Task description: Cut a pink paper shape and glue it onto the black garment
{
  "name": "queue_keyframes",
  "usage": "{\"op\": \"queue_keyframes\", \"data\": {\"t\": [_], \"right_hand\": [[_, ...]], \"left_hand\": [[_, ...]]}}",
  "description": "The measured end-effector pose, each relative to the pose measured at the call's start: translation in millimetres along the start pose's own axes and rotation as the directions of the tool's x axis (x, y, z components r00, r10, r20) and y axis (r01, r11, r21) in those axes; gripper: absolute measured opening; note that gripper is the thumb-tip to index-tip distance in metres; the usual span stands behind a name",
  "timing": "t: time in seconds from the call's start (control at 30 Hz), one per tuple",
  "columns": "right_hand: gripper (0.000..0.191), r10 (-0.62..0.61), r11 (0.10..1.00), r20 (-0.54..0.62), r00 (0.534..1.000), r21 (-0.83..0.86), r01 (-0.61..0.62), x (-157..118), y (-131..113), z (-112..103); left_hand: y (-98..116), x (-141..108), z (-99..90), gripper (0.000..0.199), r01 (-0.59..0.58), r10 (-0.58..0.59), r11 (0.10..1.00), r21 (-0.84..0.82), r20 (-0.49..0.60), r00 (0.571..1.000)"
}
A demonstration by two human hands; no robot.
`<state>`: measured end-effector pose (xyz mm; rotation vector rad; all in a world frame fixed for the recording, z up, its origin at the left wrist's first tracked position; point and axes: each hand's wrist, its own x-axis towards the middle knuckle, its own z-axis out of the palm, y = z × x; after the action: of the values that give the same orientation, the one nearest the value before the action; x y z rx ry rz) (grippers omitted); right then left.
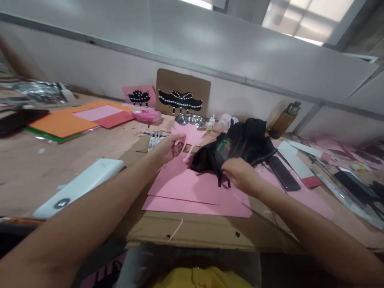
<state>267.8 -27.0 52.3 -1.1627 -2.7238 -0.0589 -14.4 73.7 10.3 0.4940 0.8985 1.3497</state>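
Note:
My left hand [171, 149] pinches a cut pink paper shape [191, 134] with a jagged top edge, holding it up over the pink sheets. The fingers of my right hand [238, 172] are closed on the lower edge of a crumpled black cloth [246, 140], which has a small multicoloured patch. Thin black strips hang below the cloth near my right fingers. Under both hands, large pink paper sheets [186, 188] overlap on a piece of brown cardboard [210, 236]. A thin pink paper strip [176, 231] lies on the cardboard's front part.
Behind stand a metal bowl [189, 120], a glue bottle [210, 125] and a cardboard [183, 82] with a beaded black shape. Left are a white power bank [81, 186] and orange sheets [63, 122]. Right are a black phone [283, 174] and a brown bottle [285, 120].

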Motion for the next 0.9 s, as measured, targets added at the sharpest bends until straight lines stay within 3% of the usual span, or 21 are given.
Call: {"op": "queue_keyframes", "data": {"t": [0.07, 0.1, 0.2, 0.3, 0.37, 0.43, 0.57, 0.63, 0.7, 0.77, 0.8, 0.9], "right_hand": [[0.021, -0.042, 0.998, 0.157, 0.987, 0.063, 0.032, -5, -8, 6], [0.023, -0.019, 0.995, 0.165, 0.986, 0.103, 0.002, -6, -9, 7], [0.029, 0.146, 0.961, -0.016, 0.989, 0.238, -0.138, -1, -1, 3], [0.026, 0.307, 0.905, -0.195, 0.932, 0.364, -0.222, 19, 12, -1], [0.02, 0.396, 0.863, -0.209, 0.894, 0.416, -0.285, 39, 21, 3], [0.023, 0.453, 0.846, -0.182, 0.872, 0.396, -0.357, 59, 28, 12], [0.068, 0.602, 0.795, -0.096, 0.792, 0.161, -0.585, 88, 44, 34], [0.075, 0.654, 0.754, -0.053, 0.754, 0.117, -0.646, 95, 51, 39], [0.052, 0.64, 0.763, -0.034, 0.768, 0.143, -0.63, 98, 56, 37], [0.021, 0.579, 0.805, -0.05, 0.814, 0.196, -0.56, 98, 56, 31], [0.014, 0.547, 0.824, -0.069, 0.834, 0.217, -0.523, 96, 54, 27], [0.018, 0.433, 0.881, -0.236, 0.87, 0.314, -0.353, 83, 37, 13]], "left_hand": [[1, 0, -0.5, 0.018, 0.051, -0.051, 0.999, 0.012, 0.015, 0.999], [0, 0, -0.3, 0.018, 0.068, -0.068, 0.998, 0.014, 0.022, 0.997], [-1, -1, 1.7, 0.015, 0.089, -0.089, 0.996, 0.0, 0.03, 0.996], [-2, -2, 4.7, 0.013, 0.076, -0.076, 0.997, -0.028, 0.01, 0.997], [-3, -2, 5.9, 0.012, 0.055, -0.056, 0.997, -0.047, -0.009, 0.998], [-5, -1, 5.6, 0.013, 0.038, -0.04, 0.998, -0.059, -0.022, 0.999], [-10, 0, 1.7, 0.013, 0.023, -0.024, 0.999, -0.046, -0.019, 1.0], [-12, 2, -0.2, 0.013, 0.014, -0.015, 0.999, -0.036, -0.014, 1.0], [-13, 3, -1.2, 0.012, 0.006, -0.006, 1.0, -0.031, -0.01, 1.0], [-13, 4, -1.4, 0.012, 0.0, 0.0, 1.0, -0.03, -0.006, 1.0], [-13, 4, -1.4, 0.012, -0.003, 0.002, 1.0, -0.031, -0.006, 1.0], [-14, 4, -1.9, 0.012, 0.002, -0.002, 0.999, -0.038, -0.013, 1.0]]}}
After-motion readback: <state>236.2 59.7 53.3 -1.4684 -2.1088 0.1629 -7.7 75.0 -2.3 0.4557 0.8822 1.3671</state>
